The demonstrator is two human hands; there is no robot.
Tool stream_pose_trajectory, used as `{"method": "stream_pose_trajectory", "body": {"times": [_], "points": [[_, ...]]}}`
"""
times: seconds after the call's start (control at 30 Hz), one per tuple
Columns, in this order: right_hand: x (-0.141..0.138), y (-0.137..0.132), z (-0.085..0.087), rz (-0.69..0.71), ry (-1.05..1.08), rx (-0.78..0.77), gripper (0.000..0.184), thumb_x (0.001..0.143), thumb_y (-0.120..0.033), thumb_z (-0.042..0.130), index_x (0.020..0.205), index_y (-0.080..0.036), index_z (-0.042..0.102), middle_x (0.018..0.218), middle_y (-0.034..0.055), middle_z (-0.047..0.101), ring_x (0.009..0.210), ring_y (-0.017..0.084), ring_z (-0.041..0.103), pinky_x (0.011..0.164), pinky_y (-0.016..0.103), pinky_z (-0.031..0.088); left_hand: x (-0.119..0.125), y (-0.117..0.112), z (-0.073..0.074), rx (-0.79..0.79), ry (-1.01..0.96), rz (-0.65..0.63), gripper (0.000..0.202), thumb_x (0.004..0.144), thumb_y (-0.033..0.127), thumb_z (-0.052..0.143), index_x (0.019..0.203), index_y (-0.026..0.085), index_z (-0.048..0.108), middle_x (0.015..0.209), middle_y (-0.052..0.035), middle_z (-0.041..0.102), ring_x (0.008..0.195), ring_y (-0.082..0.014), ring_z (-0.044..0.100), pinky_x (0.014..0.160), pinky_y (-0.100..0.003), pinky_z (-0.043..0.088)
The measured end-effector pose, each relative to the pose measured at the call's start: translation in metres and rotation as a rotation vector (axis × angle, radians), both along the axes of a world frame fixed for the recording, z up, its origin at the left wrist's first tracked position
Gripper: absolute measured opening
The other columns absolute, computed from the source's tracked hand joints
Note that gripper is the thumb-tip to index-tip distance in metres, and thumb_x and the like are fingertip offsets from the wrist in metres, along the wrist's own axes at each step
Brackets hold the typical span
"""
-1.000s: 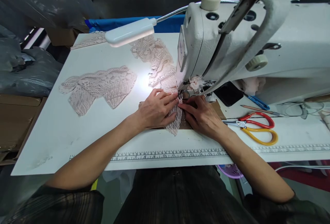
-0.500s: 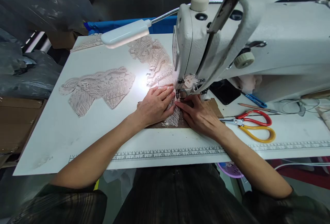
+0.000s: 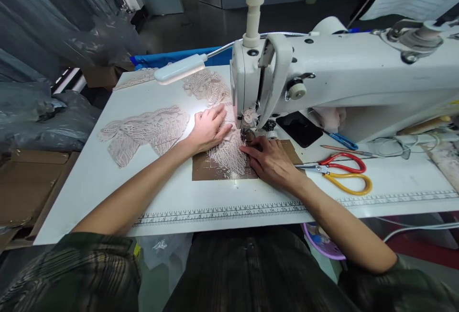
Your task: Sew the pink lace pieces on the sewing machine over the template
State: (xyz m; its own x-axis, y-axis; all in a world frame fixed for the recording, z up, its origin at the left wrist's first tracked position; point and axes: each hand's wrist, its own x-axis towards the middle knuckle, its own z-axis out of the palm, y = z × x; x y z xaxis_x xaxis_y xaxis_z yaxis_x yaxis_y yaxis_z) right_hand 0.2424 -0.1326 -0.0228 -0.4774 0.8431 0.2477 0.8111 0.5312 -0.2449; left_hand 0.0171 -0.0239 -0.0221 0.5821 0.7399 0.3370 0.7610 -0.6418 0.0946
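Observation:
My left hand (image 3: pixel 210 129) lies flat on a pale pink lace piece (image 3: pixel 229 156), fingers spread and pointing toward the needle area of a white sewing machine (image 3: pixel 247 82). My right hand (image 3: pixel 274 162) is at the lace's right edge, just in front of the presser foot (image 3: pixel 247 135). Its thumb and forefinger pinch that edge, and the other fingers curl beside the foot. The lace runs from under the machine head down over a brown plate (image 3: pixel 202 168). A second lace piece (image 3: pixel 143 130) lies flat on the table to the left.
Red-and-yellow-handled scissors (image 3: pixel 346 173) lie right of my right hand. Behind them are a pencil (image 3: pixel 344 150), a blue cutter (image 3: pixel 342 140) and a black phone (image 3: pixel 300 128). A lit lamp (image 3: pixel 181 69) hangs over the table. A printed ruler (image 3: pixel 225 215) runs along the front edge.
My left hand has slid left and back from the needle, and its fingers are more spread. More lace shows in front of the foot. My right hand stays by the foot. The view has tilted up.

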Motion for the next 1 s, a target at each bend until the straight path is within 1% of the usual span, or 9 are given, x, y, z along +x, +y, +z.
{"method": "stream_pose_trajectory", "body": {"times": [0.1,0.2,0.3,0.4,0.53,0.7,0.8,0.9,1.0], "points": [[0.0,-0.001,-0.001,-0.008,0.057,-0.007,0.038,0.092,-0.02,0.05,0.126,-0.023,0.067,0.119,0.0154,0.057,0.103,0.031,0.049,0.089,0.05,0.043,-0.002,-0.006,0.006,0.058,-0.05,-0.036,0.029,0.1,0.035,0.042,0.115,0.015,0.058,0.114,-0.0187,0.062,0.106,-0.0324,0.058,0.09,-0.053,0.043],[0.001,0.0,-0.004,-0.045,0.182,-0.022,0.04,0.093,-0.022,0.048,0.129,-0.019,0.065,0.112,0.0162,0.059,0.102,0.03,0.051,0.089,0.048,0.046,-0.002,-0.028,0.014,0.082,-0.101,-0.229,0.026,0.1,0.03,0.046,0.114,0.013,0.058,0.115,-0.0184,0.063,0.103,-0.0282,0.061,0.086,-0.047,0.05],[0.003,0.002,-0.005,-0.095,0.331,-0.028,0.04,0.093,-0.022,0.047,0.13,-0.014,0.062,0.105,0.0155,0.062,0.099,0.028,0.055,0.088,0.044,0.049,-0.002,-0.052,0.018,0.012,-0.141,-0.461,0.02,0.098,0.025,0.05,0.111,0.014,0.061,0.107,-0.0122,0.068,0.095,-0.0218,0.064,0.081,-0.038,0.055],[0.004,0.005,-0.005,-0.113,0.419,-0.018,0.034,0.091,-0.019,0.047,0.12,-0.014,0.065,0.103,0.0135,0.065,0.097,0.025,0.059,0.086,0.041,0.051,-0.003,-0.065,0.017,-0.105,-0.168,-0.552,0.019,0.094,0.031,0.059,0.101,0.014,0.064,0.097,-0.0089,0.068,0.088,-0.0195,0.065,0.077,-0.034,0.056],[0.003,0.007,-0.005,-0.115,0.461,0.008,0.03,0.089,-0.017,0.049,0.113,-0.017,0.067,0.099,0.0103,0.067,0.089,0.023,0.062,0.082,0.04,0.052,-0.002,-0.068,0.013,-0.192,-0.196,-0.512,0.019,0.095,0.029,0.06,0.084,0.014,0.063,0.091,-0.0084,0.066,0.083,-0.0177,0.063,0.071,-0.031,0.055],[0.003,0.006,-0.007,-0.097,0.496,0.003,0.024,0.09,-0.017,0.05,0.106,-0.017,0.069,0.086,0.0073,0.067,0.076,0.019,0.062,0.075,0.035,0.052,0.0,-0.07,0.01,-0.25,-0.31,-0.449,0.02,0.097,0.023,0.056,0.081,0.014,0.064,0.089,-0.0074,0.065,0.083,-0.0161,0.063,0.071,-0.029,0.054],[0.004,0.003,-0.004,-0.004,0.523,-0.049,0.024,0.091,-0.018,0.05,0.108,-0.019,0.067,0.093,0.0077,0.066,0.086,0.02,0.063,0.08,0.036,0.052,0.001,-0.074,0.01,-0.303,-0.356,-0.394,0.021,0.096,0.024,0.057,0.08,0.015,0.066,0.09,-0.0069,0.067,0.083,-0.0154,0.064,0.068,-0.027,0.054],[0.001,0.0,0.0,0.126,0.461,-0.12,0.03,0.088,-0.027,0.061,0.117,-0.02,0.063,0.109,0.0105,0.063,0.102,0.024,0.06,0.089,0.04,0.05,0.002,-0.075,0.009,-0.319,-0.408,-0.355,0.02,0.096,0.023,0.057,0.08,0.014,0.066,0.089,-0.0065,0.067,0.08,-0.0144,0.066,0.066,-0.025,0.054],[-0.004,-0.001,0.001,0.126,0.38,-0.123,0.023,0.085,-0.027,0.064,0.107,-0.019,0.063,0.104,0.0102,0.062,0.097,0.025,0.059,0.087,0.042,0.049,0.001,-0.072,0.009,-0.256,-0.478,-0.373,0.018,0.096,0.027,0.059,0.085,0.014,0.066,0.089,-0.0076,0.068,0.081,-0.0154,0.067,0.07,-0.028,0.057]]}}
